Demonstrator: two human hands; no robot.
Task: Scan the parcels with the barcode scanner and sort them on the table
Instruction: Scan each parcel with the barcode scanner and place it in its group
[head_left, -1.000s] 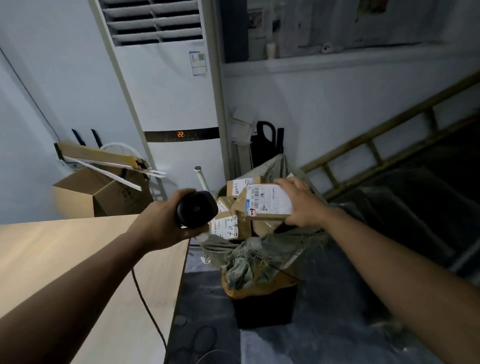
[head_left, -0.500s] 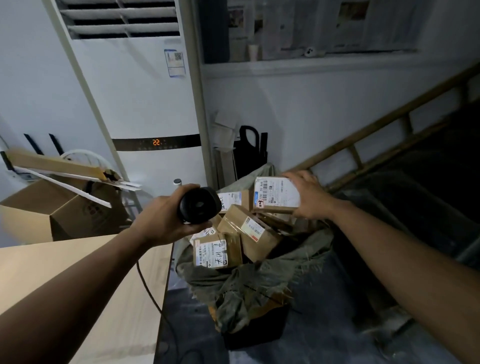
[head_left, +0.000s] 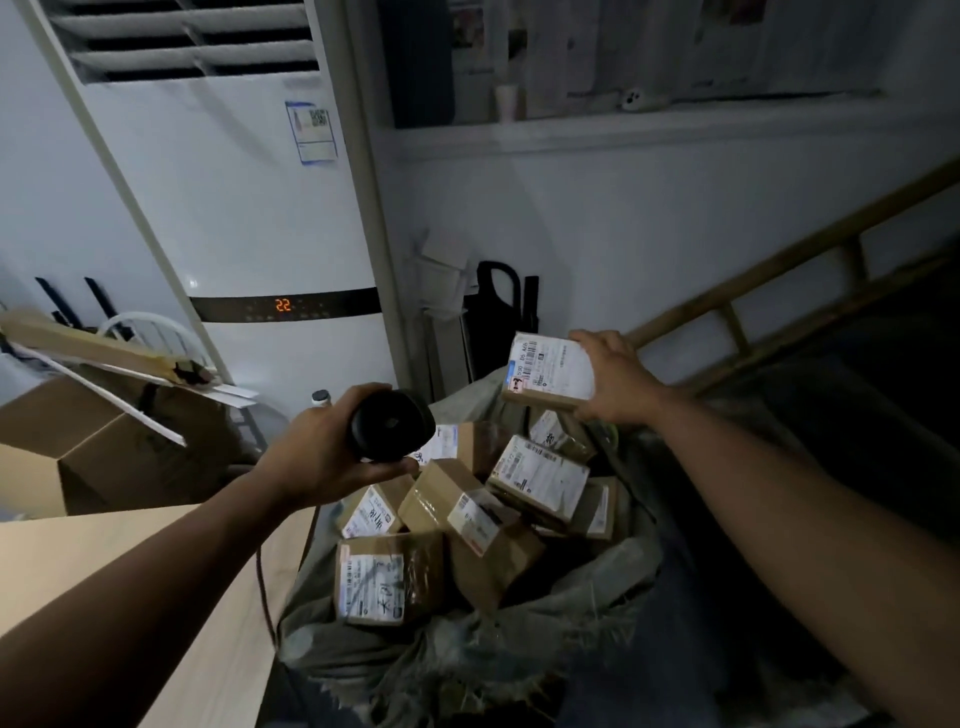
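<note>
My left hand (head_left: 317, 457) is wrapped around the barcode scanner (head_left: 392, 425), fingers curled on the handle, its head turned toward the box so the beam can catch the label. Scanner cable (head_left: 262, 577) drops along the table's right edge. My right hand (head_left: 613, 382) pinches a small cardboard parcel (head_left: 550, 371) by its right side, thumb under, fingers over the top, held above the far rim of the sack (head_left: 587, 613), label face tilted up and left, so the barcode faces the scanner. Parcel and scanner near each other, not touching. No scan light visible, so I judge the scan isn't confirmed yet.

Remaining parcels (head_left: 488, 514) lie jumbled in the open sack just beside the table's right edge, labels at mixed angles. The wooden table (head_left: 104, 561) shows no sorted parcels in the part I can see, so the task looks early. Next: line up beam on barcode, then carry the box left onto the table. Risk: pinch on one side is light and the box could tip.
</note>
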